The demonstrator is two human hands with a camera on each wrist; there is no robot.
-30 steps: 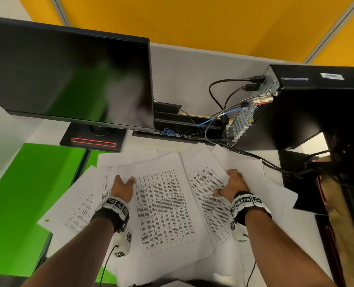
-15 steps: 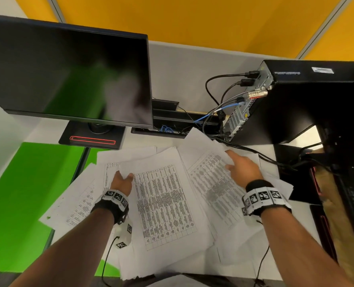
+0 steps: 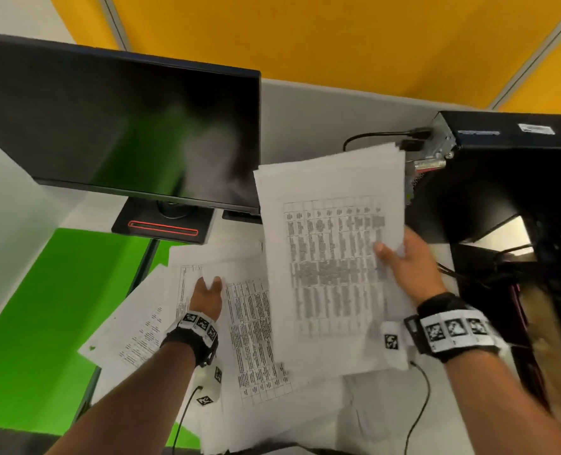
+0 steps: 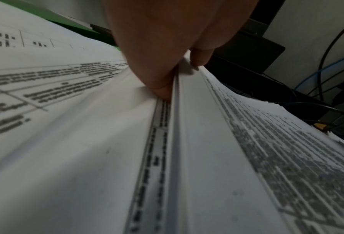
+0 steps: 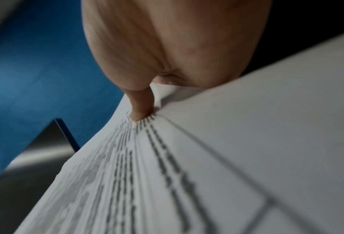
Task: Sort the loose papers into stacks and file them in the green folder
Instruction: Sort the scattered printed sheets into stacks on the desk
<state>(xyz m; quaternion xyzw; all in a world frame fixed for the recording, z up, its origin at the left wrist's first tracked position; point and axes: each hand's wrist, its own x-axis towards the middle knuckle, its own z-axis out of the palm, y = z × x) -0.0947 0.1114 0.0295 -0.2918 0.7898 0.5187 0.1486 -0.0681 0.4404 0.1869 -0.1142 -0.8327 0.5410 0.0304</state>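
Printed white papers (image 3: pixel 252 339) lie fanned over the desk, partly covering the green folder (image 3: pixel 42 307) at the left. My right hand (image 3: pixel 390 254) grips a bundle of printed sheets (image 3: pixel 328 231) by its right edge and holds it tilted above the desk. In the right wrist view the thumb (image 5: pixel 139 109) presses on the top sheet (image 5: pixel 187 174). My left hand (image 3: pixel 211 284) rests on the left part of the pile. The left wrist view shows that hand (image 4: pixel 179 74) pinching the edge of a few sheets (image 4: pixel 187 142).
A black monitor (image 3: pixel 108 126) on its stand (image 3: pixel 164 224) is behind the papers. A black computer case (image 3: pixel 502 178) with cables (image 3: pixel 371 139) stands at the right. Yellow partition panels (image 3: pixel 305 37) rise behind the desk.
My right hand has taken hold of a bundle of sheets at the right and lifted it off the desk. The left hand stays on the left pile, now pinching sheet edges.
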